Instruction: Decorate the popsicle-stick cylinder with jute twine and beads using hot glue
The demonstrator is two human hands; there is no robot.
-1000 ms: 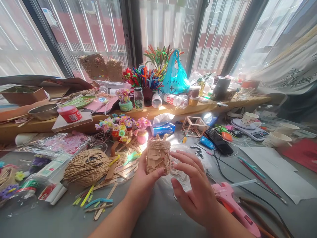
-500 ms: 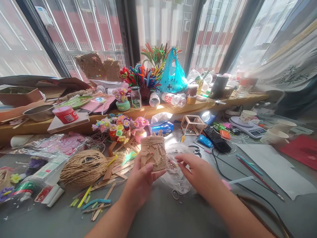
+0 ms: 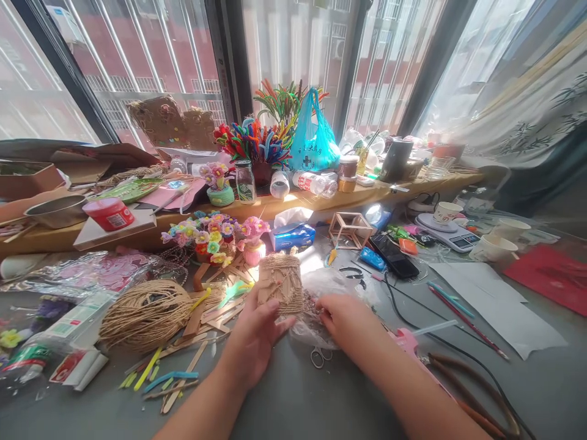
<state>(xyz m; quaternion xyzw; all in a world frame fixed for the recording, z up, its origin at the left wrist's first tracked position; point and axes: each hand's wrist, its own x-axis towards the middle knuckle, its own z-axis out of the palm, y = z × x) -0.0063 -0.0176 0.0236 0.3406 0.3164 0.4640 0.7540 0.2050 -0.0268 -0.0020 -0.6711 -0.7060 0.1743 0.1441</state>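
Note:
My left hand [image 3: 257,336] grips a small tan holder [image 3: 280,282] from below and the side. Twine wraps its top and lower edges, and flat pieces with tiny bits decorate the front. Just right of it, my right hand [image 3: 351,321] is at a clear plastic bag [image 3: 328,281] holding small reddish-brown bits, with its fingers curled together. What lies between those fingertips is hidden. Scissors [image 3: 317,359] stick out below the bag, handles showing. Under my right forearm is a pink glue gun [image 3: 406,341], partly covered.
Left stand a twine coil [image 3: 144,315], wooden sticks [image 3: 186,373] and fuzzy flowers [image 3: 213,235]. A phone [image 3: 395,255], paper sheets [image 3: 481,293] and a kitchen scale [image 3: 452,232] lie right. Behind, a cluttered ledge carries a blue bag [image 3: 316,143]. A black cable [image 3: 413,311] crosses the table.
My right hand has moved down and left into the plastic bag, its fingers now curled in. The holder stays in my left hand. The view has shifted slightly right.

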